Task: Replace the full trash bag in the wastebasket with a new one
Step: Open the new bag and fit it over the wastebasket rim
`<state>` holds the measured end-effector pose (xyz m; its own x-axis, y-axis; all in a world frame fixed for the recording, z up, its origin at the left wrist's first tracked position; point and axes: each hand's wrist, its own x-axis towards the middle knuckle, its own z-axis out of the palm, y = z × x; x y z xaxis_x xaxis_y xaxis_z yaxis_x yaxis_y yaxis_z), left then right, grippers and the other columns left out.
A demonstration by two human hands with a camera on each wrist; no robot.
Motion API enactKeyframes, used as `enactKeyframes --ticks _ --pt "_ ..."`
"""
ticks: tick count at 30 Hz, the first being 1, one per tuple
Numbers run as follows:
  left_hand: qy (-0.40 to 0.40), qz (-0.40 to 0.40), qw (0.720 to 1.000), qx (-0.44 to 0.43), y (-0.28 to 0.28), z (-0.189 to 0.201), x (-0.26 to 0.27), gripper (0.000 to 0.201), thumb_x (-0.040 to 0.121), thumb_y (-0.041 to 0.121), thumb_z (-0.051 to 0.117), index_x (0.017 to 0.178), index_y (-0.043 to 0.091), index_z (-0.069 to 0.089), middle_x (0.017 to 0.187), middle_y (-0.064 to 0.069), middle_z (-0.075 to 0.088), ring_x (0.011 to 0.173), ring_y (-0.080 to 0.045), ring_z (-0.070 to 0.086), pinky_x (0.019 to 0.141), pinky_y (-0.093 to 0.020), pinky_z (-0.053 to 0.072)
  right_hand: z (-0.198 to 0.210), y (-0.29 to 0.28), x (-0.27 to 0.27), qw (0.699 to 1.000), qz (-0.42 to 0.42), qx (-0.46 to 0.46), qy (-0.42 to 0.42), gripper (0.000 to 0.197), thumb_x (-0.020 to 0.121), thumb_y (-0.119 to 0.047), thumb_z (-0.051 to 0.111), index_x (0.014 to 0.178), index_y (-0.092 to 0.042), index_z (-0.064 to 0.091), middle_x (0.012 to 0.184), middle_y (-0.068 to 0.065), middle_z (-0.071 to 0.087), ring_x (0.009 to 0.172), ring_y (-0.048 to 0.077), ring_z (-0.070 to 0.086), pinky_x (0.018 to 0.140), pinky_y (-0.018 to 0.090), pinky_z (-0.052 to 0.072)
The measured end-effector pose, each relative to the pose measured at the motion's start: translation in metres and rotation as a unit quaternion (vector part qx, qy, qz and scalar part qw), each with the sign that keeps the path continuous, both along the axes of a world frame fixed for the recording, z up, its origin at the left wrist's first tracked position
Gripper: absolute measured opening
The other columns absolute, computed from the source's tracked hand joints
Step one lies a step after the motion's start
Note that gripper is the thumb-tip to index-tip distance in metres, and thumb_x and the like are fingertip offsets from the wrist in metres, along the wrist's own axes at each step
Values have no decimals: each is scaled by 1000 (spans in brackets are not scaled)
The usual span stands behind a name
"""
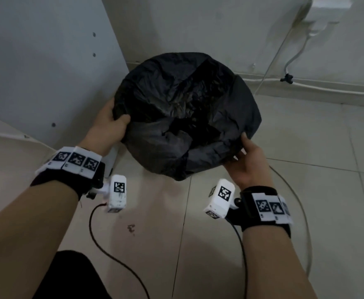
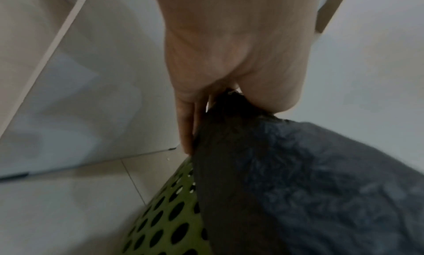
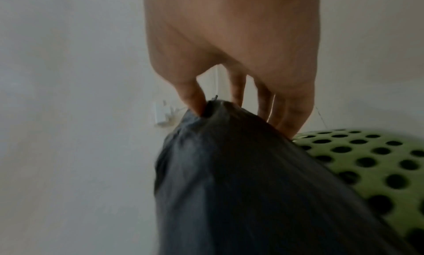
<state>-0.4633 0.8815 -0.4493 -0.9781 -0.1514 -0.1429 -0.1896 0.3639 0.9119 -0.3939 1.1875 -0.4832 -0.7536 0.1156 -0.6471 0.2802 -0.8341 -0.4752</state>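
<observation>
A black trash bag (image 1: 185, 113) lines a round wastebasket on the floor and is folded over its rim, hiding the basket in the head view. In the wrist views the green perforated wastebasket (image 2: 165, 213) (image 3: 371, 161) shows below the bag's overhang (image 2: 298, 186) (image 3: 241, 186). My left hand (image 1: 114, 124) pinches the bag's edge at the left side of the rim, thumb on top (image 2: 229, 102). My right hand (image 1: 243, 152) pinches the bag's edge at the near right side, thumb over it and fingers behind (image 3: 220, 106).
A white cabinet panel (image 1: 47, 61) stands close on the left of the basket. The wall (image 1: 219, 29) is right behind it, with white cables (image 1: 295, 57) and a pipe along the base. Tiled floor (image 1: 306, 137) spreads right and near; black cables (image 1: 103, 244) trail from my wrists.
</observation>
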Motion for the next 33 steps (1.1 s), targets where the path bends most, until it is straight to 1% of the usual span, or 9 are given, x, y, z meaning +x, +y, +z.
enactKeyframes --ticks 3,7,10,12,15,19,24,30,33 --pt "-2 42 997 71 2 4 -8 44 98 33 61 139 19 56 129 1 66 120 -17 63 100 -32 52 0 6 -5 1000 -9 -30 6 39 91 -3 51 129 -1 57 114 16 70 110 30 67 96 44 53" --pt "2 -2 1000 22 1 -2 0 50 95 39 61 142 21 53 133 1 63 122 -17 61 107 -44 49 -3 -2 -3 1000 5 0 -16 31 102 -5 27 90 -8 55 57 2 71 61 6 71 56 25 57" --pt "19 19 998 -50 -5 1 2 84 83 64 64 151 20 40 148 -1 52 132 -17 53 113 -43 43 5 -13 0 999 -18 -40 30 19 94 -9 54 109 -1 64 88 10 75 82 7 71 77 24 51" --pt "30 41 996 -74 -5 2 4 84 83 66 63 150 20 41 149 -2 51 131 -15 52 113 -41 43 9 -19 5 987 -13 -128 101 52 84 -19 71 130 2 57 121 20 67 111 17 67 96 33 51" --pt "16 -48 993 -105 0 5 15 79 81 55 68 149 28 40 142 8 52 128 -12 50 111 -33 41 4 -21 1 993 -17 -67 96 61 88 -36 60 140 -5 51 139 18 57 127 31 57 109 46 42" --pt "34 -58 991 -113 -5 1 1 75 82 46 58 147 14 39 138 2 53 128 -19 52 109 -32 42 -7 -15 -4 996 -20 -70 52 44 98 -25 45 135 -4 54 131 20 62 117 33 63 104 47 44" --pt "-37 60 997 5 -1 -10 5 80 80 63 64 145 18 49 139 3 58 124 -16 58 106 -36 48 -8 -18 7 1000 19 -9 10 24 82 -14 65 104 -8 71 113 13 68 98 31 68 83 43 58" --pt "-37 45 998 38 5 -10 2 47 96 35 58 140 19 53 135 -6 63 119 -24 62 107 -45 49 0 -12 -8 997 -31 -6 73 37 101 -18 47 136 -10 55 131 17 63 120 34 61 106 50 44" --pt "-42 52 996 60 4 -9 -2 51 94 43 60 139 20 56 133 -4 65 117 -21 64 106 -44 50 0 -17 -12 997 -35 -62 19 37 102 -15 35 120 -4 65 112 20 70 97 33 70 96 46 47"
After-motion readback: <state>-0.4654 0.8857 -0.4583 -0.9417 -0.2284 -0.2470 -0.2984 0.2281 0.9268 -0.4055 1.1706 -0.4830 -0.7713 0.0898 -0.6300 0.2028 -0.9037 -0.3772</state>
